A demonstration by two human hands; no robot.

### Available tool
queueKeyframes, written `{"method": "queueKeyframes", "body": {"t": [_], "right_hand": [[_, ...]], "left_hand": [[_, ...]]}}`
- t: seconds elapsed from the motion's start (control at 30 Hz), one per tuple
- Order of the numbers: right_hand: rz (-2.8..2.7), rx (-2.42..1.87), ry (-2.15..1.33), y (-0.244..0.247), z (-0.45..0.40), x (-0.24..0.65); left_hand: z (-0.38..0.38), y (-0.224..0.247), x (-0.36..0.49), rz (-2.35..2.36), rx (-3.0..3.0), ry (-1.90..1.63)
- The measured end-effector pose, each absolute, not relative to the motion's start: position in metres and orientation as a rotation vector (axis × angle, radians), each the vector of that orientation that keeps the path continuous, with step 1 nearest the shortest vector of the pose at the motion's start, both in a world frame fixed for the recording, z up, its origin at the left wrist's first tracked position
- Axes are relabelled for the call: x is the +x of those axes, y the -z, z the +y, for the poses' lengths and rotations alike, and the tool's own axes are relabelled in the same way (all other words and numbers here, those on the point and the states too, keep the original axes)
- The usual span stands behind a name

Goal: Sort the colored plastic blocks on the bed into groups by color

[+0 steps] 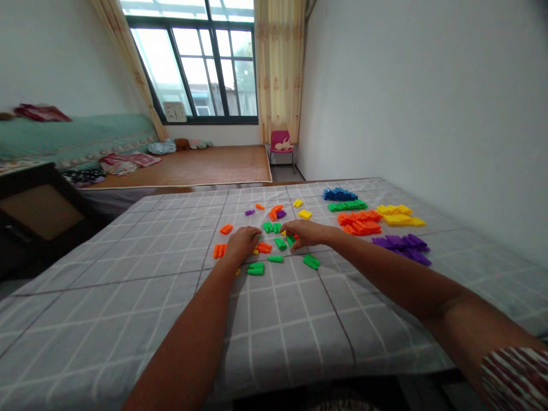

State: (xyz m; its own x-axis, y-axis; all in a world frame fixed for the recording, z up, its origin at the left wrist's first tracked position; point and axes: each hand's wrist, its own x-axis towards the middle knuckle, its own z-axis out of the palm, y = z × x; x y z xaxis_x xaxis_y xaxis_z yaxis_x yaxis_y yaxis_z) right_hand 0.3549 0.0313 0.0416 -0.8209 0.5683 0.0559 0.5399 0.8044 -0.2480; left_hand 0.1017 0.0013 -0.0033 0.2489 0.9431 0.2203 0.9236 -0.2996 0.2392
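Loose plastic clothespins in several colours lie scattered in the middle of a grey checked cloth. My left hand (pixel 245 242) is closed among them, its fingers curled together. A bit of green shows at its fingertips, but what it holds is mostly hidden. Next to it lie orange clothespins (pixel 264 248). My right hand (pixel 305 232) reaches in from the right with thumb and fingers apart. Beneath its fingers is a green clothespin (pixel 290 240), partly covered. Between the hands are more green clothespins (pixel 279 244), and another green pair (pixel 311 261) lies nearer to me.
Sorted piles stand at the right: blue (pixel 339 194), green (pixel 347 205), orange (pixel 359 222), yellow (pixel 400 216) and purple (pixel 402 247). The checked cloth (pixel 274 319) covers the table. Beyond are a bed (pixel 218 162) and a pink chair (pixel 280 137); a wall runs along the right.
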Motion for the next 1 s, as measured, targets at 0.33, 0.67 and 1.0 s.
{"method": "queueKeyframes", "body": {"t": [0.33, 0.67, 1.0], "right_hand": [[-2.357, -1.556, -0.270, -0.095, 0.100, 0.480], [-2.375, -1.661, -0.329, -0.053, 0.133, 0.529], [-2.520, -1.525, -0.066, -0.064, 0.126, 0.492]], "left_hand": [[-0.004, -0.005, 0.103, 1.778, 2.427, -0.509], [-0.001, -0.001, 0.101, 1.733, 2.448, -0.532], [-0.003, -0.002, 0.105, 1.761, 2.458, -0.521]]}}
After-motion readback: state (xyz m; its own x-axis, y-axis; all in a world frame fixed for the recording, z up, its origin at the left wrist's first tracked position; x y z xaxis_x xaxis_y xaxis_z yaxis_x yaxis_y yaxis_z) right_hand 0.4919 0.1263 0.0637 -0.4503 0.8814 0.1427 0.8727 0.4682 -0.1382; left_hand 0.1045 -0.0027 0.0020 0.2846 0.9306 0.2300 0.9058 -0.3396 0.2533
